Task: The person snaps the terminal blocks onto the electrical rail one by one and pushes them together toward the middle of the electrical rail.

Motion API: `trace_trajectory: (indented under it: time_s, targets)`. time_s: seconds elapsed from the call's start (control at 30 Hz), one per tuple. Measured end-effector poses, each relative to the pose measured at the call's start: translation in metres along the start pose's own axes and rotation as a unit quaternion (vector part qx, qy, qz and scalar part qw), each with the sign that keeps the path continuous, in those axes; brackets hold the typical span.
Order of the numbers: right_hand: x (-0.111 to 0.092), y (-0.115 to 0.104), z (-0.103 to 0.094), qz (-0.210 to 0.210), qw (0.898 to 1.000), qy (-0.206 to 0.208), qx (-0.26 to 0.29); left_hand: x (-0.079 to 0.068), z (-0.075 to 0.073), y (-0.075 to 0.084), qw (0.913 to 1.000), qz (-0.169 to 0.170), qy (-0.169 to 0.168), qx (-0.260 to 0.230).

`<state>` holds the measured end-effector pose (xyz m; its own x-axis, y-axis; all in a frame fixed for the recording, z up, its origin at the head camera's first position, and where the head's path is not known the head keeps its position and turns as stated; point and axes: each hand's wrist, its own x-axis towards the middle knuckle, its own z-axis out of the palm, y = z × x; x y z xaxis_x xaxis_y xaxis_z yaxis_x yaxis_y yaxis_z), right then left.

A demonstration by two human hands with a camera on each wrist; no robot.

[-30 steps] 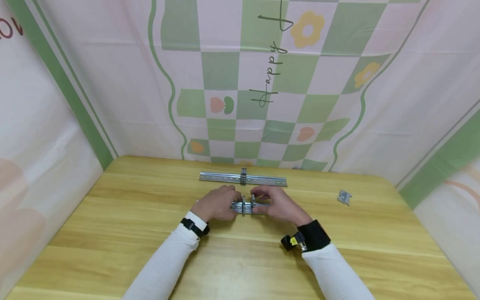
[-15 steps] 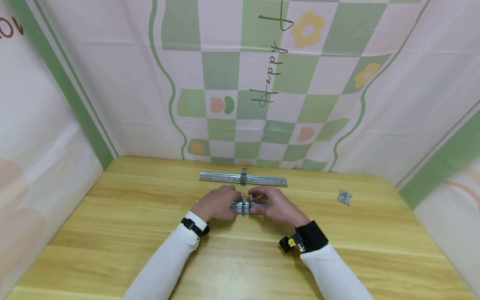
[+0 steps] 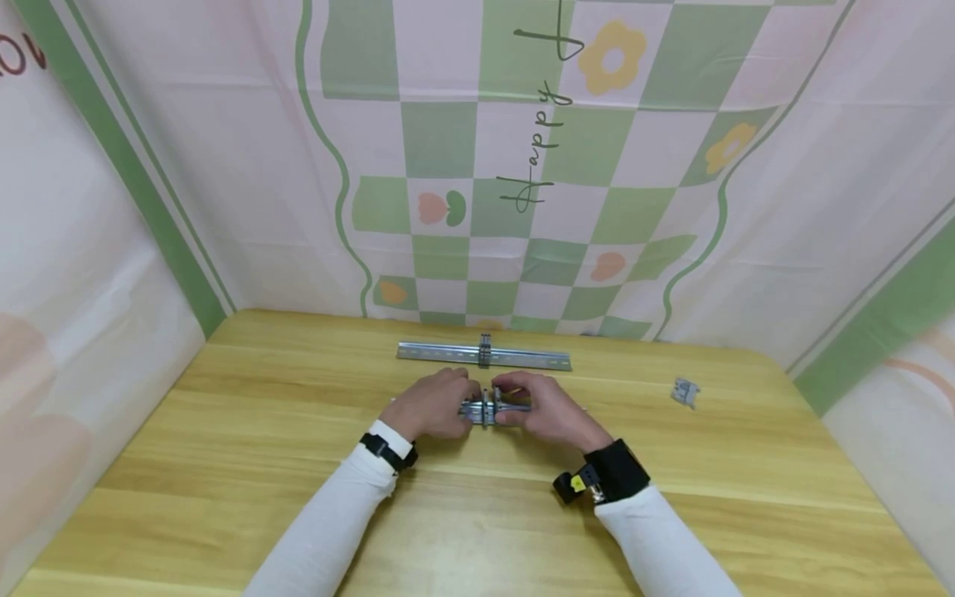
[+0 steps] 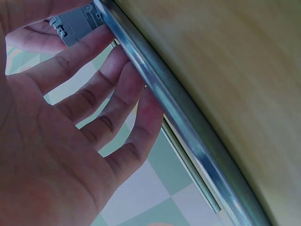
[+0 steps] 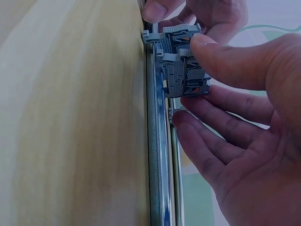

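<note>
In the head view, my left hand [image 3: 436, 405] grips the near metal DIN rail [image 3: 477, 412] left of its middle. The left wrist view has its fingertips [image 4: 148, 101] against the edge of this rail. A grey terminal block [image 3: 487, 408] stands upright on the rail between my hands. My right hand [image 3: 548, 408] pinches a second terminal block [image 5: 175, 77] between thumb and fingers, close beside the first one and right at the rail. My hands cover much of the near rail's length.
Behind my hands lies a second DIN rail [image 3: 525, 359], with several grey terminal blocks [image 3: 485, 351] clustered at its middle. One loose grey piece [image 3: 685, 393] lies on the wooden table [image 3: 477, 522] to the right. A patterned cloth [image 3: 507, 207] hangs behind the table.
My right hand has shifted slightly left along the rail, bringing its terminal block closer to the one in the middle. My left hand has stayed in place.
</note>
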<state>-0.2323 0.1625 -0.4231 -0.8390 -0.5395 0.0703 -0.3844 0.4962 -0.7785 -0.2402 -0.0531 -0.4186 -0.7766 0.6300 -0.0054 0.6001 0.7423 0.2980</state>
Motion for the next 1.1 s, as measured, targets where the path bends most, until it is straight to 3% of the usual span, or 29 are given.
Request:
trace_trajectory:
  time_s: [1.1]
  targets:
    - [-0.0008, -0.0044, 0.0023, 0.008, 1.000, -0.007, 0.001, 0.0002, 0.0009, 0.0001, 0.9999, -0.008, -0.009, -0.005]
